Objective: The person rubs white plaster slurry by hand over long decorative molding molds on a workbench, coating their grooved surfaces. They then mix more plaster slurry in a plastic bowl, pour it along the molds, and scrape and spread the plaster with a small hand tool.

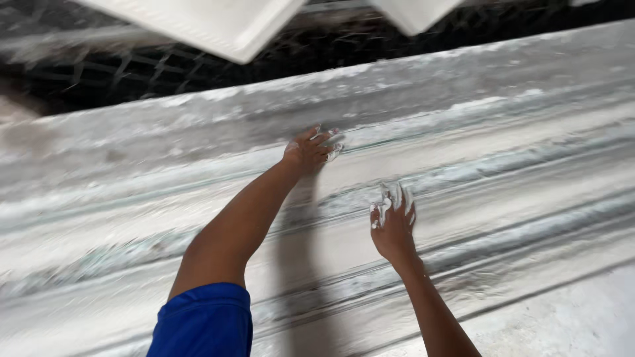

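Observation:
A long grey-white moulding bench (503, 152) with parallel grooves runs across the head view, coated in wet white plaster. My left hand (309, 149) reaches far forward and presses on a groove near the bench's upper part, fingers smeared with plaster. Closer to me, my right hand (393, 225) lies flat on a lower groove, fingers spread and caked in white plaster. Neither hand holds a tool. A blue sleeve (205, 320) covers my left upper arm.
Two white moulded plaster panels (205, 23) (413, 10) lean at the top edge, over a dark wire mesh (99, 73). A rough grey floor strip (569, 317) shows at the bottom right beside the bench.

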